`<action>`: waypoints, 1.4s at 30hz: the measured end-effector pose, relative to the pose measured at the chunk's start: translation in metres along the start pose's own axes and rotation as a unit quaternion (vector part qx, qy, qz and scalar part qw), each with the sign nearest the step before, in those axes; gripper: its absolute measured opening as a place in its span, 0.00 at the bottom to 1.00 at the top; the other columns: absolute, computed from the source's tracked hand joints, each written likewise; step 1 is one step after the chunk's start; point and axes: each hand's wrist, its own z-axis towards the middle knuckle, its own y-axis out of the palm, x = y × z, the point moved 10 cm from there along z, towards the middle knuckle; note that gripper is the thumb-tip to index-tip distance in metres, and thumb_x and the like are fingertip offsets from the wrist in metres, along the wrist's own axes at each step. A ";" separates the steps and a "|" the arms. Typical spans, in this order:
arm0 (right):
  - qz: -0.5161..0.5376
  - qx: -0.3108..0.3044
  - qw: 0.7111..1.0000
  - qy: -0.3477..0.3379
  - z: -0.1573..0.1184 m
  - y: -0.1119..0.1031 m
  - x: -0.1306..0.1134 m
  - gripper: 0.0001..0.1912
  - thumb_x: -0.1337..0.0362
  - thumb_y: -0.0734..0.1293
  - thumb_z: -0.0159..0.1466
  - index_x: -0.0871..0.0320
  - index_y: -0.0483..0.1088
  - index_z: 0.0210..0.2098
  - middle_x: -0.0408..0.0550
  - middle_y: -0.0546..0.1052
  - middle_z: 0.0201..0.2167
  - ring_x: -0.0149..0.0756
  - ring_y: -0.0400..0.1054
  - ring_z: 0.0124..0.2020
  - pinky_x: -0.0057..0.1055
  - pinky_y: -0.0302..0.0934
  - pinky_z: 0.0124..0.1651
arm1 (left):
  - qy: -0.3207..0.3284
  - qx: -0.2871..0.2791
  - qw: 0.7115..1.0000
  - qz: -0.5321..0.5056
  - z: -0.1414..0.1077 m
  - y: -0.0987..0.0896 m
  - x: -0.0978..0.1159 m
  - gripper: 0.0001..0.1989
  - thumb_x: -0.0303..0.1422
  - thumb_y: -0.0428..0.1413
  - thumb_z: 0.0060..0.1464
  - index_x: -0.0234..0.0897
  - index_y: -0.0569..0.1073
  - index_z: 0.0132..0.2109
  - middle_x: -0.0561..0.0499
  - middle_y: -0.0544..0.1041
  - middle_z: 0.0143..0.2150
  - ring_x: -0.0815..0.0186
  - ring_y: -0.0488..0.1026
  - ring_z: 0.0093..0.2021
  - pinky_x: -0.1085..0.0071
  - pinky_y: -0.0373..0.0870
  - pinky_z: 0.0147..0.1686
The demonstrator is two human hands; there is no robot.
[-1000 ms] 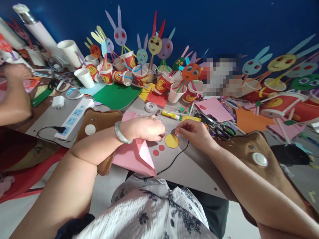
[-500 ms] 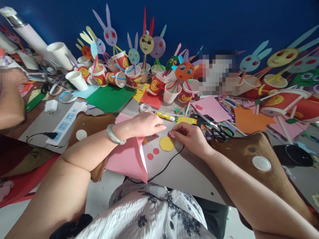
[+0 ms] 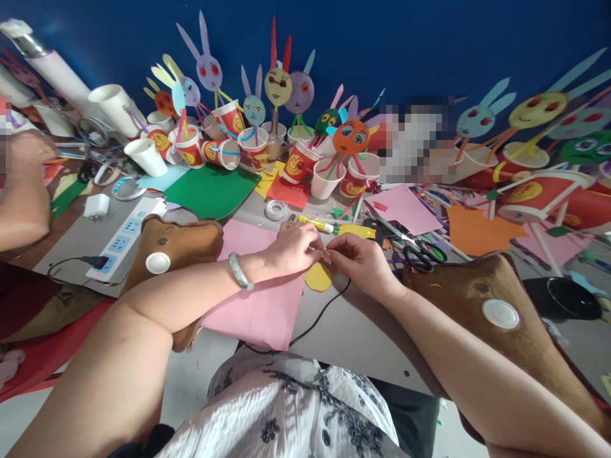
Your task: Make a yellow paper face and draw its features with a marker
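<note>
My right hand (image 3: 363, 261) pinches a small pink paper piece (image 3: 327, 257) between thumb and finger. Against it, my left hand (image 3: 296, 247), with a jade-coloured bangle at the wrist, has its fingertips closed on the same piece; its exact grip is partly hidden. Just below the fingers, a yellow paper circle (image 3: 318, 280) lies on the grey table. Under my left forearm spreads a pink paper sheet (image 3: 267, 312). A yellow glue stick (image 3: 315, 223) and a tape roll (image 3: 275, 210) lie beyond my hands. Black-handled scissors (image 3: 424, 256) rest right of my right hand.
Several paper-cup rabbit figures (image 3: 278, 86) stand along the blue wall. Brown cushions (image 3: 186, 242) flank my arms, and a power strip (image 3: 125, 238) lies at left. A black cable (image 3: 324, 312) crosses the table's front. Another person's arm (image 3: 23, 184) reaches in at far left.
My left hand has moved right and slightly down to meet my right hand at the pink piece. The pink sheet has shifted right and flattened, covering the small red circles.
</note>
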 end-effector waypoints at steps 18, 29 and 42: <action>-0.177 0.005 0.973 -0.145 -0.003 -0.009 -0.023 0.07 0.63 0.64 0.69 0.55 0.74 0.36 0.51 0.80 0.37 0.43 0.76 0.39 0.37 0.67 0.43 | 0.037 0.037 0.996 0.070 0.002 0.007 -0.003 0.08 0.32 0.57 0.60 0.36 0.75 0.33 0.47 0.76 0.45 0.56 0.72 0.49 0.57 0.61 0.51; -0.395 -0.019 0.883 -0.253 -0.017 -0.017 -0.041 0.13 0.62 0.62 0.73 0.56 0.79 0.45 0.52 0.80 0.40 0.43 0.75 0.42 0.40 0.57 0.46 | 0.043 0.035 0.992 0.113 0.003 0.008 0.000 0.07 0.29 0.54 0.62 0.36 0.75 0.35 0.45 0.77 0.45 0.55 0.73 0.49 0.58 0.61 0.49; -0.542 -0.126 0.804 -0.208 -0.025 0.012 -0.030 0.16 0.56 0.72 0.68 0.61 0.79 0.48 0.54 0.75 0.38 0.45 0.66 0.40 0.38 0.46 0.43 | 0.132 -0.003 0.968 0.215 -0.008 0.010 0.026 0.09 0.28 0.50 0.66 0.33 0.75 0.44 0.43 0.77 0.47 0.57 0.73 0.47 0.59 0.65 0.48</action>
